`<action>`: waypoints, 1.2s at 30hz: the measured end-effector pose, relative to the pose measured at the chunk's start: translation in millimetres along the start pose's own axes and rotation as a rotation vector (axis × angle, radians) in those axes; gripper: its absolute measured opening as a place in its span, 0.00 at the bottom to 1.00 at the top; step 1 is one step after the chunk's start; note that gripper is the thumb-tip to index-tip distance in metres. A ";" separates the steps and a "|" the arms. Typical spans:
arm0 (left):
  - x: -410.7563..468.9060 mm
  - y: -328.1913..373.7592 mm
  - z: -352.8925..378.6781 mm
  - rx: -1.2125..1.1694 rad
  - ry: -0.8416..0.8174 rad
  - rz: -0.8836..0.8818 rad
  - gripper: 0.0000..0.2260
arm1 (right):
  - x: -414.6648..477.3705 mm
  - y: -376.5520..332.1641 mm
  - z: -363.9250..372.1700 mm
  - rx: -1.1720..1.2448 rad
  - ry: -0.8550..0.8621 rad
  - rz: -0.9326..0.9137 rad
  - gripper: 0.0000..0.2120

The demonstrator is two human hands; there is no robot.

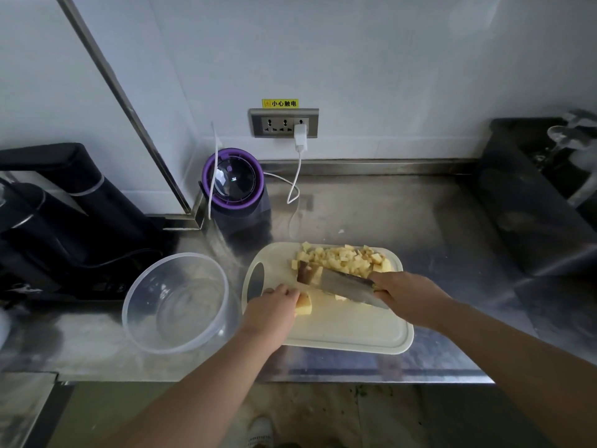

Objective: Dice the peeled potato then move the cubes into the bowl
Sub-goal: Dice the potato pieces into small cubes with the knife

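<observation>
Nearest, the left hand (274,310) curls its fingers down onto an uncut potato chunk (304,306), pale yellow and blocky, on a smooth cream cutting board (355,334) with rounded corners. The right hand (410,295) wraps its fingers round the knife (342,282). Its broad steel blade slants between the chunk and the heap of potato cubes (342,258) at the board's far edge. Just left of the board stands a clear, round plastic bowl (177,302). Farther back on the scuffed steel worktop (420,221) sits a purple-rimmed appliance (232,182), below a wall socket (284,122).

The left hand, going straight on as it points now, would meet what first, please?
Probably the knife, held by the right hand just beyond the left hand and its potato piece; the diced pile lies behind. Depth is unclear.
</observation>
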State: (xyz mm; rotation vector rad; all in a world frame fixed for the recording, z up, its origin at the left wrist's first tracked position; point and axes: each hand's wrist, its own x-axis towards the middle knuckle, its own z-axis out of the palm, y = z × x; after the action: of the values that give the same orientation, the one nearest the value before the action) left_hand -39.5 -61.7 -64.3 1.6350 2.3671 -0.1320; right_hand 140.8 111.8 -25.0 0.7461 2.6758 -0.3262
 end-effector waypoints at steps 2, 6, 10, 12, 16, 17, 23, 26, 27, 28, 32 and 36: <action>0.7 2.0 -0.7 0.042 0.020 -0.025 0.18 | -1.9 -3.2 -2.4 0.069 0.059 0.004 0.12; -3.6 -0.1 1.4 0.010 0.024 -0.035 0.18 | -8.8 -15.7 -0.4 -0.051 0.328 -0.029 0.12; -11.0 -8.5 5.5 -0.265 -0.056 -0.068 0.23 | -18.5 -26.1 3.1 -0.249 0.390 -0.044 0.22; -13.3 -11.3 6.6 -0.376 -0.067 -0.094 0.22 | -23.6 -29.3 4.7 -0.284 0.376 -0.034 0.20; -15.1 -13.3 7.5 -0.483 -0.058 -0.126 0.22 | -29.0 -32.2 5.2 -0.210 0.363 -0.001 0.20; -15.0 -13.7 7.6 -0.491 -0.062 -0.138 0.23 | -29.3 -32.2 5.2 -0.190 0.377 -0.001 0.21; -9.7 -23.8 -2.9 -0.676 -0.035 -0.285 0.21 | -28.5 -29.8 -0.8 -0.170 0.440 0.039 0.21; -2.2 -30.1 -20.7 -0.665 0.169 -0.410 0.12 | -27.4 -21.8 -5.8 -0.182 0.401 0.040 0.20; 0.6 -29.7 -29.7 -0.668 0.288 -0.431 0.11 | -26.5 -20.2 -8.2 -0.193 0.395 0.031 0.20; 4.1 -26.4 -39.5 -0.670 0.394 -0.402 0.11 | -25.4 -19.7 -11.2 -0.200 0.411 0.018 0.19; 24.2 17.7 -73.4 -0.558 0.260 0.087 0.14 | -25.4 -13.1 -15.0 -0.301 0.429 -0.010 0.22; 40.5 59.2 -71.8 -0.388 -0.113 0.277 0.19 | -27.4 -12.2 -17.1 -0.327 0.397 -0.061 0.22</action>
State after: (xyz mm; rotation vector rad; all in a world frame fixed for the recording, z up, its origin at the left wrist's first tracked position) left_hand -9.5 12.3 -1.6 1.6846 1.9099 0.2640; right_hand 151.8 94.5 2.8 0.6830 3.0132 0.2725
